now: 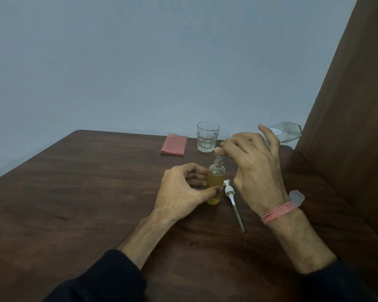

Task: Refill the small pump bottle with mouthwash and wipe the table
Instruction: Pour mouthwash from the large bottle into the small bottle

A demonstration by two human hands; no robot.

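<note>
Small clear pump bottle (215,184), amber-filled, upright mid-table: light, slick, tippy. Left hand (181,190) pinches its body. Right hand (255,168) wraps tilted clear mouthwash bottle (286,132), neck over opening. White pump head (231,196) lies beside.

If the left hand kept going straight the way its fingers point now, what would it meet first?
The left hand already has its fingers around the small bottle, pointing right. Past the bottle, the next thing in that line looks to be the pump head lying on the table, though depth is unclear.
</note>
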